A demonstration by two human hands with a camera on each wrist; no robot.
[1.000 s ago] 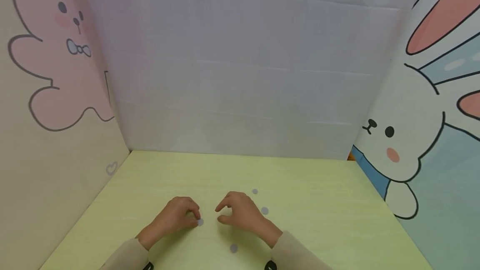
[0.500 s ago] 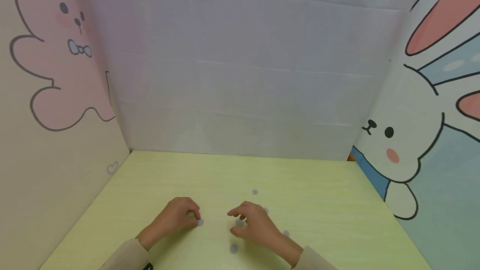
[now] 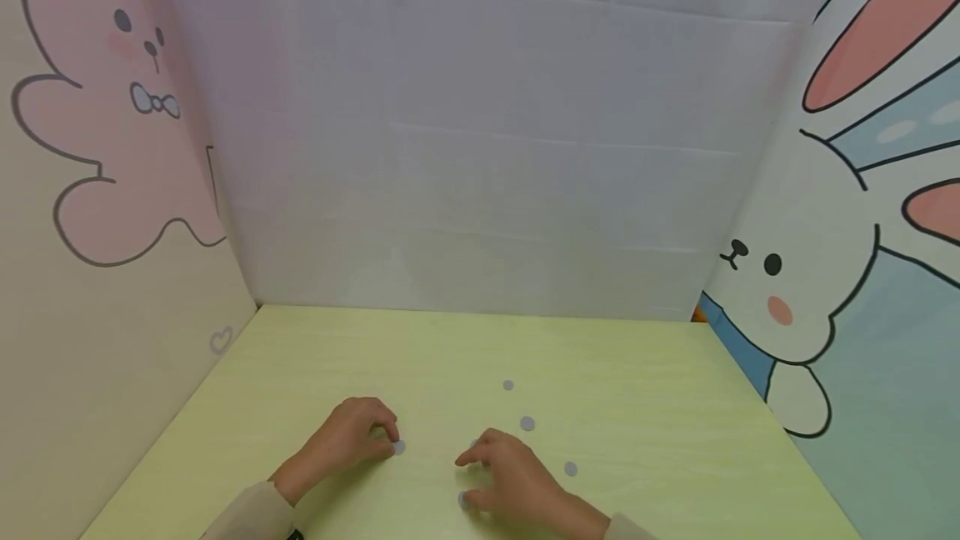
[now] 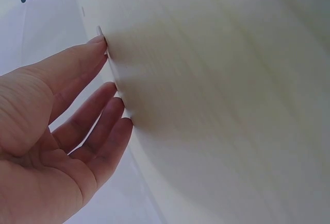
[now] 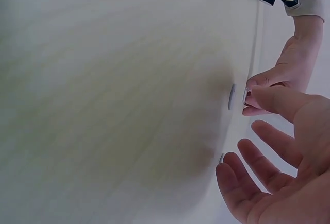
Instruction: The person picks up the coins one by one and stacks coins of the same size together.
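At the left of the yellow-green table, my left hand [image 3: 352, 432] pinches the edge of a small flat grey disc [image 3: 400, 447] between thumb and index finger. In the left wrist view that disc [image 4: 99, 30] shows edge-on at the thumb tip, the other fingertips close to the tabletop. My right hand [image 3: 513, 473] hovers low to the right, thumb and fingers apart. Its thumb overlaps a near grey disc [image 3: 462, 501], and its index finger mostly covers another disc [image 3: 474, 443]. The right wrist view shows a disc [image 5: 232, 97] edge-on left of the thumb.
More grey discs lie beyond and beside the right hand: a far one [image 3: 508, 385], a middle one [image 3: 528, 423] and a right one [image 3: 571, 468]. A white back panel [image 3: 480, 148] and side panels with cartoon animals enclose the table [image 3: 645, 390].
My right hand has moved right and toward the person, its thumb coming over the near disc. The right-side disc has come into view from under its arm. The left hand stays put at its disc.
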